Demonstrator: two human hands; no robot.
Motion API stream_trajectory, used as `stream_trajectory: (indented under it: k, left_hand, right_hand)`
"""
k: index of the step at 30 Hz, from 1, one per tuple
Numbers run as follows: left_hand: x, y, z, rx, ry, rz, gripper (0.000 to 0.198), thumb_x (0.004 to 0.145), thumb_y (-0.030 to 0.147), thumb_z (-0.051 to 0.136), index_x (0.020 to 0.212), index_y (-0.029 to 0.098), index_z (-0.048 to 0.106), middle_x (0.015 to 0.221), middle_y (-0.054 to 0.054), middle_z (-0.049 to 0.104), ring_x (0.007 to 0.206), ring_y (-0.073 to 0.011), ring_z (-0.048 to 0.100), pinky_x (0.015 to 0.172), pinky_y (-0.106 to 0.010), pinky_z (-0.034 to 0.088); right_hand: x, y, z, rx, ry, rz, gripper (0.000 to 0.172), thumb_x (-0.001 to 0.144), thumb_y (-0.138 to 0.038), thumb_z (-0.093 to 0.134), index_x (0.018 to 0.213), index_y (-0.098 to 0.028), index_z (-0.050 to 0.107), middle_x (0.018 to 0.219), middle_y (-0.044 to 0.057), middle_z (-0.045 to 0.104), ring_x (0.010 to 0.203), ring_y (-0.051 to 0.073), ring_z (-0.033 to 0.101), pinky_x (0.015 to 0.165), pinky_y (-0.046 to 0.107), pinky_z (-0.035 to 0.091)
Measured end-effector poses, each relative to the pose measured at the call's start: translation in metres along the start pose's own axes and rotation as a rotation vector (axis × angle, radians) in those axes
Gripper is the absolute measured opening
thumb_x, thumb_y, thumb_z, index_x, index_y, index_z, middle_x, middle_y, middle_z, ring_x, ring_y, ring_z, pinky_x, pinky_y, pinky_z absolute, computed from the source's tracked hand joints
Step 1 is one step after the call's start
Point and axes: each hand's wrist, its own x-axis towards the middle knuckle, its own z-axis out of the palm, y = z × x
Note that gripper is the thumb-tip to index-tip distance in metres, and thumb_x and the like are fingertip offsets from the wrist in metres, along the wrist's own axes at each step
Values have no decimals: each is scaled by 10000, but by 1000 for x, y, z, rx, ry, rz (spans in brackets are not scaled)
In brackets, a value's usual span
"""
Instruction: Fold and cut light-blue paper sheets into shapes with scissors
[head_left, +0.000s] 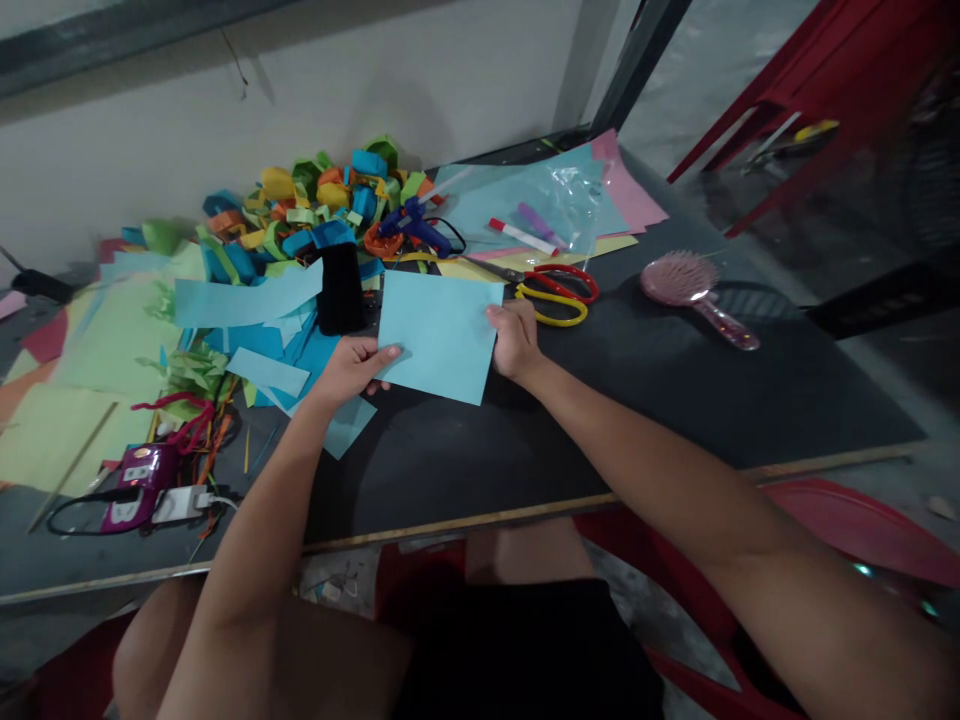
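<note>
A light blue sheet of paper [439,335] is held up above the dark table by both hands. My left hand [354,368] pinches its lower left edge, thumb on top. On the right edge, my right hand [516,338] grips the sheet with curled fingers. Just behind the right hand lie scissors [559,285] with one red and one yellow handle loop. A black phone [341,288] rests beyond the left hand. Blue paper strips [268,371] and offcuts lie left of the sheet, and another blue piece [349,427] shows under the left wrist.
Folded coloured paper shapes [330,190] are heaped along the wall, beside a blue glue gun [415,226]. A marker [523,238] lies on a plastic sleeve. At right is a pink hairbrush [681,279]; at left, a purple device [141,484]. The table's front edge [465,522] runs before me.
</note>
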Motion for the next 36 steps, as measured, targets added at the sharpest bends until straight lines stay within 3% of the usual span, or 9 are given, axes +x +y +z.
stream_trajectory:
  k: [4,11,17,20,24,27,31,36]
  left_hand:
    - [0,1,-2,0,-35,-39,479,756,602,689,626,145,627,470,0,588,389,-79,553,363,-163,414]
    - [-3,13,-9,71,-258,-114,462,765,583,686,630,140,699,561,-46,685,434,-80,572,423,-167,462]
    - [-3,10,-12,70,-342,-106,472,756,605,680,663,143,712,626,-56,707,452,-82,573,462,-186,483]
    - [-1,5,-10,56,-251,-45,525,744,647,665,578,150,638,532,-34,635,471,-104,589,468,-199,480]
    - [3,1,-2,-41,27,79,569,736,719,614,612,165,585,544,-2,580,494,-119,586,484,-228,491]
    - [5,1,1,-2,194,132,533,760,667,632,592,169,550,533,15,534,480,-97,535,471,-215,451]
    - [8,1,1,72,295,181,513,791,590,641,533,173,489,495,25,456,480,-87,476,462,-206,394]
    - [9,0,1,58,337,161,426,789,532,645,592,175,521,528,33,413,492,-82,409,447,-207,330]
  right_hand:
    - [1,-7,1,52,86,-145,591,870,-571,470,483,-238,174,459,-45,149,428,85,156,453,311,135]
    - [2,-12,0,33,82,-92,543,858,-515,469,499,-234,175,479,-48,150,438,77,157,458,300,146]
    - [1,-16,0,-1,110,-43,528,843,-511,462,505,-238,162,481,-44,145,456,81,156,468,304,155]
    - [2,-18,0,8,90,-21,532,829,-517,466,497,-239,156,476,-43,137,446,82,153,465,311,146]
    - [3,-19,-1,-19,5,22,537,836,-546,446,497,-239,165,478,-37,150,454,88,171,472,311,170]
    - [4,-16,-1,-40,-115,62,575,845,-629,425,497,-237,188,478,-35,181,465,93,200,480,306,186]
    - [7,-8,1,-75,-165,47,636,817,-759,415,515,-233,222,496,-42,222,482,94,234,504,300,204]
    - [9,-3,3,-84,-163,28,647,823,-781,404,524,-234,231,506,-52,225,490,93,232,523,306,211]
